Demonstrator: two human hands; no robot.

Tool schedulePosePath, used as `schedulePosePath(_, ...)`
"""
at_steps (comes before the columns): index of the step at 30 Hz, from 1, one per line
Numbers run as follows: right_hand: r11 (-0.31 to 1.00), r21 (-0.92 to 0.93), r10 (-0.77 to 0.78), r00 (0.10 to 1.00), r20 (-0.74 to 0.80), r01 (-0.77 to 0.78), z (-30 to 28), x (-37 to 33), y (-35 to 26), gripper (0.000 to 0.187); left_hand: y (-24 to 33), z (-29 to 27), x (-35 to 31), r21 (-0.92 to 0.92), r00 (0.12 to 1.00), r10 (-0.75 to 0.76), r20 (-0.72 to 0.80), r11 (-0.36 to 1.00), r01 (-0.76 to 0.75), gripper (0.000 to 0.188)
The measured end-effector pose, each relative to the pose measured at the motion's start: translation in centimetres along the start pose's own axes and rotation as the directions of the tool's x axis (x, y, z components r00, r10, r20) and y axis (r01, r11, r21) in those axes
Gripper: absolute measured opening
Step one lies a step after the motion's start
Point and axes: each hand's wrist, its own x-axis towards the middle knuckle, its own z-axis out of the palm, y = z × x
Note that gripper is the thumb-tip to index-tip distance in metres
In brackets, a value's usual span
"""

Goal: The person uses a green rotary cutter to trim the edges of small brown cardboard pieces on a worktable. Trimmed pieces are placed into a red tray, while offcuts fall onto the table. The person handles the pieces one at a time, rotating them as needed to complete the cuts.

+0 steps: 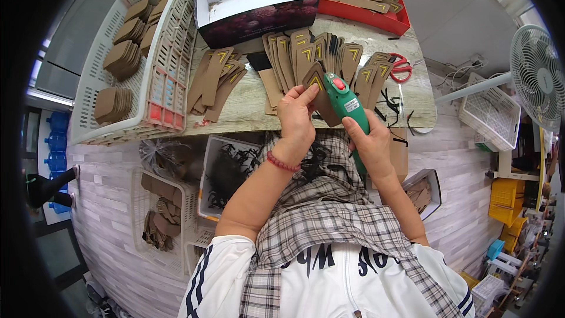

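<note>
My left hand [298,116] pinches the upper part of a brown strap-like piece [324,106] with a yellow chevron on it. Wrapped round green handheld electric scissors [346,101] with a red button is my right hand [373,142]. The tool's head lies against the right edge of the brown piece; its blades are hidden from me. Just beyond both hands, a fanned row of similar brown pieces [305,53] covers the table, with more pieces [215,76] to the left and others [372,79] to the right.
Red-handled scissors [401,68] and black scraps [388,105] lie on the table [256,91]. Behind are a dark box [259,25] and a red box [365,16] of pieces. A white crate [147,91] stands left, a fan [535,76] right. Black trimmings fill a bin [212,153] below.
</note>
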Motion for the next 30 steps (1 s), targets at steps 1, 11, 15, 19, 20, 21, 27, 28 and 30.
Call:
schedulePosePath(1,1.0,0.011,0.006,1.0,-0.002,-0.006,-0.1,0.0,0.1,0.03,-0.1,-0.1,-0.1,0.002,1.0,0.004,0.002,1.0,-0.004,0.009)
schedulePosePath(11,0.999,0.012,-0.03,0.999,0.023,0.03,-0.4,0.0,0.5,0.032,1.2,-0.6,-0.4,0.07,0.998,0.062,0.009,0.996,-0.062,0.008)
schedulePosePath(15,0.999,-0.016,-0.046,0.999,0.016,0.046,-0.4,-0.2,0.4,0.032,1.7,-0.8,-0.4,0.1,0.995,0.093,0.021,0.99,-0.095,0.01)
schedulePosePath(19,0.997,-0.045,-0.062,0.998,0.006,0.062,-0.4,-0.2,0.4,0.031,1.9,-1.2,-0.3,0.099,0.994,0.106,0.038,0.989,-0.11,0.009)
schedulePosePath(20,0.997,-0.047,-0.067,0.998,0.005,0.067,-0.5,-0.2,0.5,0.031,2.0,-1.2,-0.3,0.089,0.993,0.108,0.038,0.99,-0.111,0.009)
schedulePosePath(21,0.996,-0.048,-0.072,0.997,0.003,0.072,-0.5,-0.2,0.6,0.031,2.2,-1.1,-0.4,0.096,0.994,0.102,0.045,0.99,-0.106,0.008)
schedulePosePath(27,0.995,-0.071,-0.067,0.997,0.038,0.07,-0.8,-0.4,0.6,0.034,3.7,-2.6,0.3,0.253,0.97,0.179,0.163,0.943,-0.217,0.01)
schedulePosePath(28,0.992,-0.093,-0.086,0.995,0.044,0.09,-0.9,-0.4,0.8,0.035,4.2,-2.8,0.3,0.294,0.964,0.187,0.187,0.926,-0.237,0.009)
schedulePosePath(30,0.982,-0.136,-0.122,0.991,0.057,0.129,-1.1,-0.4,1.2,0.037,5.0,-3.0,0.5,0.362,0.957,0.19,0.22,0.895,-0.261,0.009)
